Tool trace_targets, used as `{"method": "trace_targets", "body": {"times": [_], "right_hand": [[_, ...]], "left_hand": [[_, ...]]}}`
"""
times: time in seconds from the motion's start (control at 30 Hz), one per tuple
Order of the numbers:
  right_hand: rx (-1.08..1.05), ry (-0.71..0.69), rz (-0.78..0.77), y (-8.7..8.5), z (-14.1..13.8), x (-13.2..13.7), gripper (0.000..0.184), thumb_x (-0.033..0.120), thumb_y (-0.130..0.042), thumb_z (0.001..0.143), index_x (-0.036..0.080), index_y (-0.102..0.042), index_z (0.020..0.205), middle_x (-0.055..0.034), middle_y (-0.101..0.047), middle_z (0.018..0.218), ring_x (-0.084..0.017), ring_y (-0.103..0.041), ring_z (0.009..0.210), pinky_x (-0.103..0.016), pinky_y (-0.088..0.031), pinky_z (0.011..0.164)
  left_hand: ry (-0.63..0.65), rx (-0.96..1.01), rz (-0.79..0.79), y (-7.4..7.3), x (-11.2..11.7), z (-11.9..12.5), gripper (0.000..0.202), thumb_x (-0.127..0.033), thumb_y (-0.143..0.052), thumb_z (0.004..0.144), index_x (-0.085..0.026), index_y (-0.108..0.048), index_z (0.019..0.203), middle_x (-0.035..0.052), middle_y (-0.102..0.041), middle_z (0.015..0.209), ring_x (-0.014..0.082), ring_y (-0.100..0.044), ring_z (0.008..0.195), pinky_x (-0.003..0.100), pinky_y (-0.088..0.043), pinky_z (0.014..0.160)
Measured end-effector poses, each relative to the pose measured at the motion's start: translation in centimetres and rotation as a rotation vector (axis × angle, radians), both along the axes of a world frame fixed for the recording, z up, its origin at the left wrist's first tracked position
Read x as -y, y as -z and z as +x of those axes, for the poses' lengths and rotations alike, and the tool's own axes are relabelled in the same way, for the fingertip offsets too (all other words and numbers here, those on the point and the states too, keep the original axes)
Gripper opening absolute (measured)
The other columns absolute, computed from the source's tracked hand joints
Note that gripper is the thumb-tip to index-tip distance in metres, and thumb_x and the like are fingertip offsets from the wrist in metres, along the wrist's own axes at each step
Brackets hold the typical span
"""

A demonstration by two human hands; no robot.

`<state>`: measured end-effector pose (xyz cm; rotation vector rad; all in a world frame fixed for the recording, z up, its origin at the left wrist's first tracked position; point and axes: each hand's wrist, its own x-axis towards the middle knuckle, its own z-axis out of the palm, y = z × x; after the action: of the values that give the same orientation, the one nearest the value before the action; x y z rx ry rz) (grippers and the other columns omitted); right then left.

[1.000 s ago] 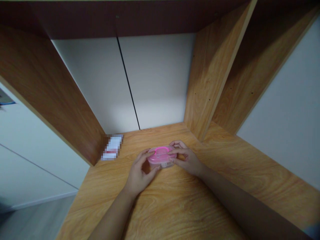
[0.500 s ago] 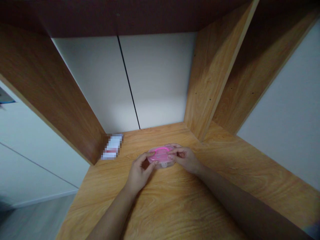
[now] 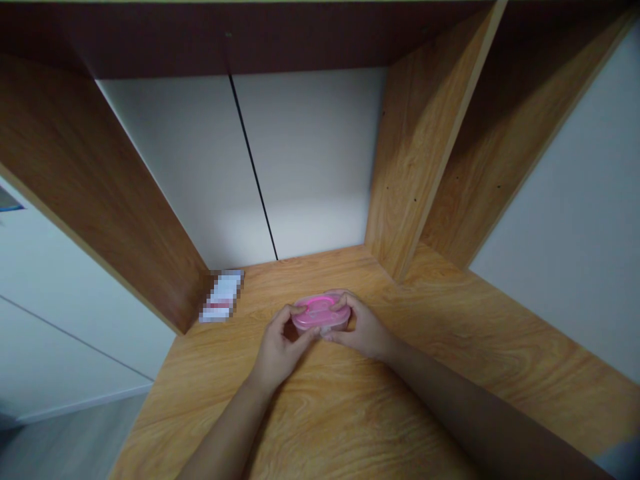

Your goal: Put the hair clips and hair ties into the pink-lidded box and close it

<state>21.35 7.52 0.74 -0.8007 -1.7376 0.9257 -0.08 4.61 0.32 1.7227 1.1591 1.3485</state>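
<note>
Wooden desk (image 3: 350, 407): pink-lidded plastic box (image 3: 320, 315) lies mid-surface, lid on, latching unclear; blurred white packet (image 3: 221, 297) sits apart to the left, untouched. Left hand (image 3: 281, 348) and right hand (image 3: 365, 327) are half-closed, gripping the box's opposite ends.

Oak-grain worktop (image 3: 320, 413), side panels in the same laminate. Back corner, left: small white packet (image 3: 221, 296) with red band, flat against the left panel (image 3: 95, 200); pixelated, print unreadable. Rear: white back panel (image 3: 300, 160), split by a thin black seam (image 3: 253, 167). Dark board (image 3: 230, 40) overhead. Right: wooden upright (image 3: 425, 133). Beyond left edge: pale wall (image 3: 65, 320), grey floor (image 3: 65, 447).
</note>
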Motion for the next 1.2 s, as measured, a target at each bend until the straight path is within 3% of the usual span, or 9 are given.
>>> {"method": "trace_targets", "body": {"times": [0.27, 0.43, 0.57, 1.2], "right_hand": [[0.101, 0.009, 0.08, -0.5, 0.2, -0.1, 0.045, 0.03, -0.087, 0.068, 0.023, -0.056, 0.1, -0.0106, -0.06, 0.128, -0.027, -0.055, 0.126, -0.043, -0.044, 0.105], [0.237, 0.034, 0.166, -0.7, 0.5, -0.1, 0.07, 0.03, -0.083, 0.073, 0.026, -0.053, 0.137, -0.0119, -0.057, 0.134, -0.027, -0.054, 0.126, -0.045, -0.043, 0.109], [0.36, -0.004, 0.259, -0.8, 0.7, -0.3, 0.054, 0.031, -0.08, 0.079, 0.029, -0.064, 0.131, -0.0099, -0.055, 0.134, -0.026, -0.052, 0.127, -0.043, -0.044, 0.109], [0.409, 0.035, 0.364, 0.3, 1.1, -1.8, 0.058, 0.038, -0.085, 0.073, 0.033, -0.068, 0.128, -0.0078, -0.06, 0.126, -0.024, -0.062, 0.113, -0.037, -0.055, 0.096]], "left_hand": [[-0.03, -0.049, 0.064, 0.0, 0.3, 0.1, 0.045, -0.037, -0.084, 0.074, -0.019, -0.062, 0.11, 0.0124, -0.07, 0.117, 0.0267, -0.067, 0.109, 0.042, -0.053, 0.097], [-0.028, -0.077, 0.07, 0.6, 0.2, -0.1, 0.049, -0.033, -0.083, 0.076, -0.02, -0.058, 0.116, 0.0132, -0.067, 0.123, 0.0278, -0.064, 0.116, 0.045, -0.05, 0.102], [-0.026, -0.104, 0.063, 0.9, 0.1, -0.2, 0.048, -0.035, -0.081, 0.079, -0.021, -0.057, 0.119, 0.0123, -0.067, 0.122, 0.0275, -0.064, 0.116, 0.045, -0.049, 0.103], [-0.078, -0.325, 0.126, -0.1, 0.6, -0.4, 0.039, -0.037, -0.072, 0.086, -0.023, -0.055, 0.118, 0.0119, -0.066, 0.123, 0.028, -0.063, 0.116, 0.045, -0.049, 0.101]]}}
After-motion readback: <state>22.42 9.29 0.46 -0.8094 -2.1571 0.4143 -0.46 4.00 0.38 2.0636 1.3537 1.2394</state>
